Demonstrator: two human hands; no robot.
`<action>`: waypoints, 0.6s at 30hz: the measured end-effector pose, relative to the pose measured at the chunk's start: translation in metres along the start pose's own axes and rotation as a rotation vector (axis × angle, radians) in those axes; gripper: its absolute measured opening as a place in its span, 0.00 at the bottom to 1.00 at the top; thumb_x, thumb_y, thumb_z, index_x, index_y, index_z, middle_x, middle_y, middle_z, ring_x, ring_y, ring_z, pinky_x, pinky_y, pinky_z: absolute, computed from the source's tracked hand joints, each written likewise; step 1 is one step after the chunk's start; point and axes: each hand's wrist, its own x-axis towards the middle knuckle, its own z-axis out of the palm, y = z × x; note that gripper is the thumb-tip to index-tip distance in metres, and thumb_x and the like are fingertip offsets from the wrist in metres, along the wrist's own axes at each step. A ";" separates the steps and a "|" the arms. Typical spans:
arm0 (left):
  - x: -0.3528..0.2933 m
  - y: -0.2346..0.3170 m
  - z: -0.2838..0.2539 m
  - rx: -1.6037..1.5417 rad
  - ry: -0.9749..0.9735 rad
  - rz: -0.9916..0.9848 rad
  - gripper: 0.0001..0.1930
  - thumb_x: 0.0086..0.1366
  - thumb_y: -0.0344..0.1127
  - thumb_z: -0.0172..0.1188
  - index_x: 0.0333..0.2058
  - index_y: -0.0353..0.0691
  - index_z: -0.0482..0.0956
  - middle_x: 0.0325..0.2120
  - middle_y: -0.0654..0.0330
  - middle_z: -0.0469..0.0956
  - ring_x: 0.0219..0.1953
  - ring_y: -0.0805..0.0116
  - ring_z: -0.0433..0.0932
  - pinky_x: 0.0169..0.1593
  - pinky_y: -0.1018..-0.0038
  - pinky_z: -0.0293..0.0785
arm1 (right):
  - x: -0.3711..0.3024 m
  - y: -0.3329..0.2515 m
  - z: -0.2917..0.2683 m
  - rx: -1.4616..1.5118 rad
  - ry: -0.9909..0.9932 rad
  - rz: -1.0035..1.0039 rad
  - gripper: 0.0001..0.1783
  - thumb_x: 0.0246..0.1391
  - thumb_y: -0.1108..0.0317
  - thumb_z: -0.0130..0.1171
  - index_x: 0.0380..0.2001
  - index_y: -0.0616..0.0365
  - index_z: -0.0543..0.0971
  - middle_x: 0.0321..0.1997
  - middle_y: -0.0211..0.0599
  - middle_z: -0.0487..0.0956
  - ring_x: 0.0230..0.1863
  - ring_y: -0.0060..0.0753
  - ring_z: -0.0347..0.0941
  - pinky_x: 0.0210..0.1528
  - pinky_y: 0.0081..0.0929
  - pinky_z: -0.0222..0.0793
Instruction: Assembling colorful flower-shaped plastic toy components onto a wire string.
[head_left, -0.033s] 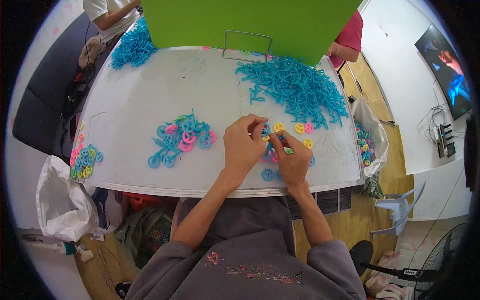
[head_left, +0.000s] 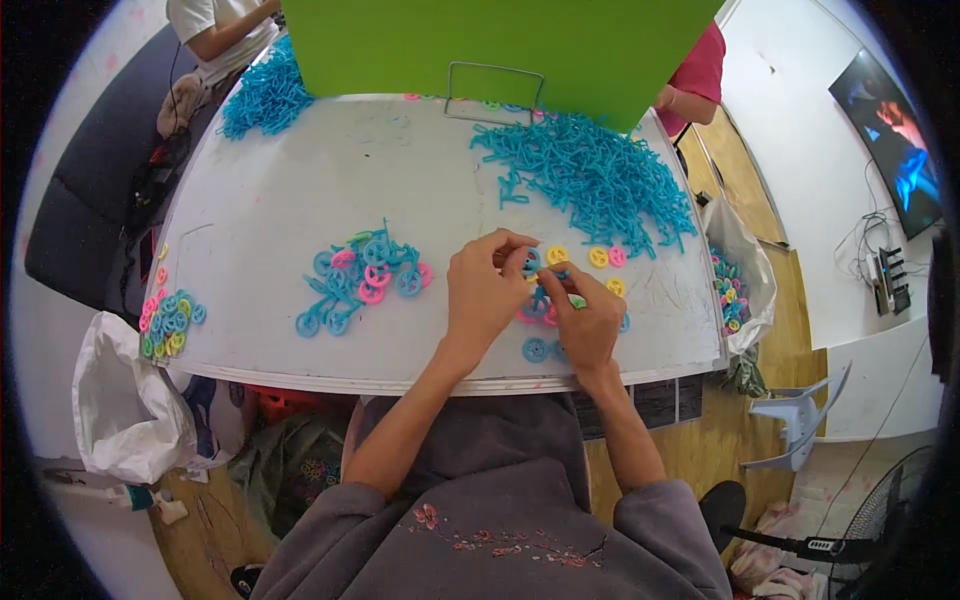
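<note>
Above the right front half of the white table, my left hand (head_left: 482, 290) pinches a small blue plastic wheel (head_left: 532, 260) between thumb and fingertips. Close beside it, my right hand (head_left: 588, 318) is closed on a thin blue plastic piece (head_left: 561, 271), mostly covered by the fingers. The two pieces almost meet; whether they touch I cannot tell. Yellow wheels (head_left: 599, 257) and a pink wheel (head_left: 618, 257) lie just beyond my right hand. Under and in front of the hands are more pieces, among them a blue wheel (head_left: 535, 350). Left of my left hand lies a heap of blue stems with wheels (head_left: 362, 272).
A large pile of blue stems (head_left: 590, 175) spreads at the back right, another (head_left: 265, 95) at the back left. Loose wheels (head_left: 170, 320) lie at the left edge. A green board (head_left: 500, 50) with a wire stand (head_left: 495, 92) blocks the far side. Two people sit beyond.
Both hands stay almost in place. The blue wheel at my left fingertips shows slightly more clearly, with a small shift of the fingers.
</note>
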 end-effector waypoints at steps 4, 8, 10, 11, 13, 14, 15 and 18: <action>0.002 -0.001 0.001 -0.048 -0.046 -0.025 0.09 0.61 0.22 0.52 0.35 0.34 0.82 0.28 0.56 0.81 0.30 0.72 0.79 0.35 0.77 0.76 | 0.002 0.004 0.001 0.063 0.008 -0.048 0.06 0.50 0.70 0.65 0.31 0.61 0.82 0.26 0.41 0.82 0.28 0.30 0.82 0.26 0.22 0.70; -0.003 0.005 0.003 -0.117 -0.023 -0.012 0.09 0.62 0.22 0.52 0.35 0.33 0.82 0.28 0.56 0.81 0.31 0.73 0.79 0.36 0.76 0.76 | 0.000 0.001 0.001 0.110 -0.014 0.086 0.07 0.50 0.70 0.65 0.31 0.62 0.82 0.26 0.41 0.82 0.28 0.30 0.82 0.27 0.22 0.70; -0.005 0.009 0.003 -0.160 -0.015 -0.021 0.09 0.62 0.22 0.52 0.36 0.33 0.81 0.28 0.56 0.81 0.31 0.74 0.79 0.36 0.76 0.76 | -0.001 0.001 0.002 0.116 -0.017 0.113 0.08 0.50 0.69 0.65 0.32 0.62 0.82 0.26 0.41 0.82 0.29 0.29 0.82 0.27 0.22 0.71; -0.006 0.010 0.004 -0.158 -0.007 -0.021 0.09 0.62 0.22 0.52 0.36 0.32 0.81 0.28 0.56 0.81 0.31 0.74 0.79 0.36 0.76 0.77 | -0.001 0.004 0.005 0.186 -0.009 0.147 0.08 0.51 0.69 0.65 0.32 0.63 0.82 0.25 0.41 0.82 0.28 0.27 0.81 0.27 0.21 0.70; -0.006 0.009 0.006 -0.159 0.000 -0.020 0.09 0.63 0.22 0.51 0.36 0.32 0.81 0.28 0.57 0.81 0.31 0.74 0.78 0.36 0.76 0.77 | -0.003 0.008 0.008 0.252 0.001 0.182 0.08 0.51 0.69 0.64 0.32 0.63 0.82 0.25 0.40 0.82 0.28 0.25 0.81 0.27 0.21 0.70; -0.006 0.006 0.008 -0.204 0.004 -0.030 0.09 0.63 0.21 0.51 0.36 0.31 0.81 0.28 0.57 0.80 0.30 0.74 0.78 0.35 0.77 0.78 | -0.004 0.009 0.009 0.267 0.010 0.203 0.08 0.52 0.69 0.63 0.32 0.63 0.82 0.24 0.39 0.82 0.28 0.22 0.80 0.27 0.20 0.69; -0.005 0.004 0.009 -0.248 0.008 -0.041 0.09 0.63 0.21 0.50 0.36 0.31 0.81 0.28 0.57 0.80 0.30 0.75 0.78 0.34 0.77 0.79 | -0.004 0.010 0.009 0.284 0.020 0.225 0.09 0.53 0.69 0.63 0.33 0.64 0.82 0.23 0.38 0.82 0.28 0.20 0.79 0.27 0.19 0.69; -0.006 0.005 0.010 -0.249 0.016 -0.064 0.09 0.64 0.21 0.50 0.36 0.30 0.80 0.28 0.57 0.79 0.29 0.75 0.78 0.33 0.78 0.80 | -0.004 0.009 0.008 0.305 -0.002 0.318 0.09 0.53 0.68 0.62 0.33 0.65 0.82 0.23 0.36 0.81 0.27 0.18 0.78 0.27 0.18 0.68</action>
